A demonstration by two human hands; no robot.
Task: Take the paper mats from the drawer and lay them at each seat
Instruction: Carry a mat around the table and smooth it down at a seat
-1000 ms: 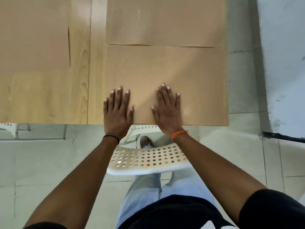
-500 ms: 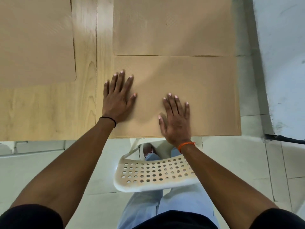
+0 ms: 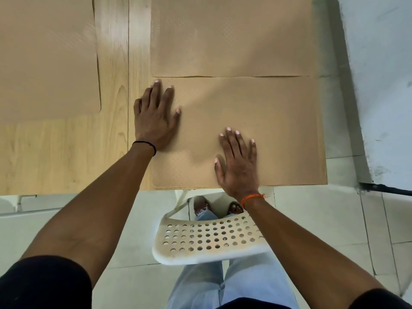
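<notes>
- Pale tiled floor (image 3: pixel 312 219) below, light wood tabletop (image 3: pixel 55 152) above, white perforated chair (image 3: pixel 207 241) tucked at the near edge.
- Near paper mat (image 3: pixel 256 130) flat at this seat, under both palms, its right edge level with or just past the tabletop's end.
- Left hand (image 3: pixel 156 117) flat across the mat's left border, fingers (image 3: pixel 159 92) pressed close together, tips near the seam with the far paper mat (image 3: pixel 234 36).
- Right hand (image 3: pixel 236 166) flat near the mat's front edge, fingers (image 3: pixel 235 143) slightly spread, nothing pinched.
- Third paper mat (image 3: pixel 44 59) well left of the left fingers, apart from both hands.
- Risk: uneven sideways push under the palms, skewing the sheet or riding it onto the far mat.
- Risk: drift to the right, away from the fingers, leaving the edge overhanging and prone to droop or slide off.
- Risk: creasing or tearing thin paper from heavy dragging pressure.
</notes>
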